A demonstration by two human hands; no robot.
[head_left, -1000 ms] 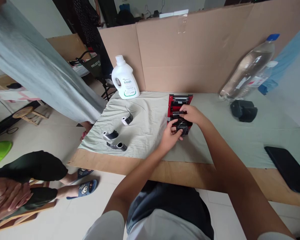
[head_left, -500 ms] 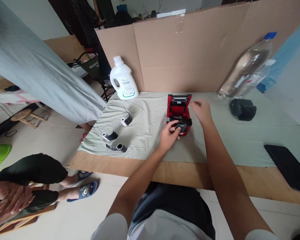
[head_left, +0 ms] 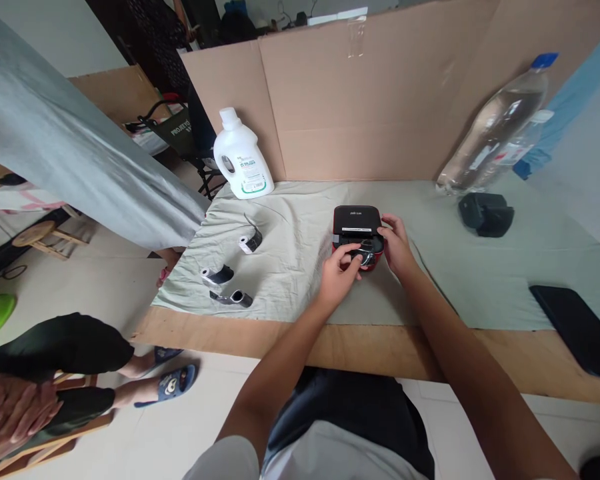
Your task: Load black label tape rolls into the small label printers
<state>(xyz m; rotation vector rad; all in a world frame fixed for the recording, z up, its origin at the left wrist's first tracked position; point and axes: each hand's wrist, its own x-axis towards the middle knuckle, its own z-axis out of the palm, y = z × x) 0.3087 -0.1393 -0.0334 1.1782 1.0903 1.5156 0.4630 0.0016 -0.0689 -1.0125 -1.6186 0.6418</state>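
Observation:
A small red and black portable printer (head_left: 357, 219) sits on the cloth with its black lid down. Across its front end lies a glossy black piece (head_left: 367, 253), whose exact kind I cannot make out. My left hand (head_left: 337, 272) grips the printer's front, with thumb and fingers over that glossy piece. From the right side, my right hand (head_left: 396, 247) holds the printer, fingers along the lid's edge and thumb near its front corner. Several small black-and-white rolls lie to the left, among them an upper roll (head_left: 251, 241), a middle roll (head_left: 217, 274) and a lower roll (head_left: 237, 298).
A white detergent bottle (head_left: 244, 157) stands at the back left, before a cardboard panel (head_left: 380, 100). To the right are a large clear bottle (head_left: 500, 123), a black device (head_left: 486, 215) and a black phone (head_left: 577, 327). Someone sits at left, hands (head_left: 17, 413) clasped.
The printer's lid, raised before with the red inside showing, has come down. My right hand has moved from beside the raised lid onto the printer's right side. My left hand stays at the front.

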